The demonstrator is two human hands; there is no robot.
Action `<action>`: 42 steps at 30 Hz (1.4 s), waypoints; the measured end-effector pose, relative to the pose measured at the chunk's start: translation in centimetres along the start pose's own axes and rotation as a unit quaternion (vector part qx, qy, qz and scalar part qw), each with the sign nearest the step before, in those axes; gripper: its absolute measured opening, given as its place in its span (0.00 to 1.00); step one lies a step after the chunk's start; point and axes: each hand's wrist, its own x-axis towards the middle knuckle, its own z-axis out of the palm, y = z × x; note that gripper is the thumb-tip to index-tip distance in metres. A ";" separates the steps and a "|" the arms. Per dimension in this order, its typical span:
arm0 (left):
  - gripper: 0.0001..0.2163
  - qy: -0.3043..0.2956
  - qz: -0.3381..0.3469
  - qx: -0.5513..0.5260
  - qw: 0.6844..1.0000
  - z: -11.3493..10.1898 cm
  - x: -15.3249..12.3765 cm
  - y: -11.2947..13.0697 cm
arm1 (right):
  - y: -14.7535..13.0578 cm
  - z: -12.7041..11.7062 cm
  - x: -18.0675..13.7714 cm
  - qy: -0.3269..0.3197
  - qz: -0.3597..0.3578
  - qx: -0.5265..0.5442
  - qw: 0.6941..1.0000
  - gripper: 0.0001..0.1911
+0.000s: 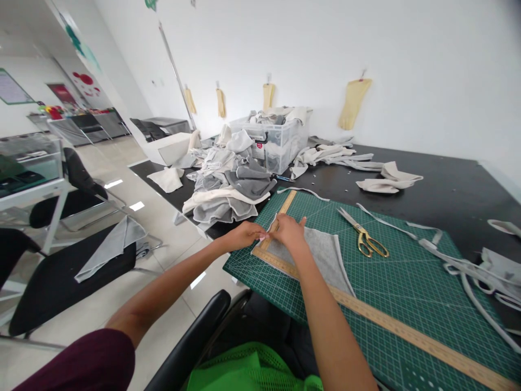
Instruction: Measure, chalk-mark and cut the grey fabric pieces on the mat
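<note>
A grey fabric piece [321,255] lies flat on the green cutting mat [391,282], inside the corner formed by two wooden rulers. My left hand [243,235] pinches the cloth's far left corner, fingers closed, beside the short ruler [281,213]. My right hand [290,230] rests on the same corner with fingers pressed down on the cloth. The long ruler [407,332] runs along the mat's near edge under my right forearm.
Gold-handled scissors [364,235] lie on the mat right of the cloth. Fabric strips [468,269] trail at the right. A heap of grey and cream cloth [230,182] and a clear bin [280,138] sit behind. Black chairs [65,271] stand left.
</note>
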 end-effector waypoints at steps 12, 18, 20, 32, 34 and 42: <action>0.13 0.048 -0.035 0.039 0.997 0.9 -1.0 0.8 | 0.2 -0.1 -0.2 -0.014 -0.005 0.006 1.000 0.21; 0.13 0.061 -0.021 0.067 0.996 1.0 -0.4 1.0 | 0.3 -0.1 -0.2 -0.011 -0.004 0.023 1.000 0.21; 0.13 0.055 -0.014 0.063 0.996 1.0 -0.3 0.9 | 0.3 -0.1 -0.2 -0.013 -0.006 0.024 1.000 0.21; 0.13 0.047 -0.004 0.048 0.998 1.2 -0.3 0.3 | 0.7 0.0 -0.2 -0.032 -0.024 0.012 0.999 0.23; 0.13 0.049 0.000 0.059 0.997 1.2 -0.1 0.3 | 0.8 0.2 -0.1 -0.027 -0.018 0.009 0.999 0.24; 0.13 0.052 0.018 0.090 0.994 1.2 0.7 0.2 | 0.9 0.3 0.0 -0.018 -0.017 0.018 1.000 0.22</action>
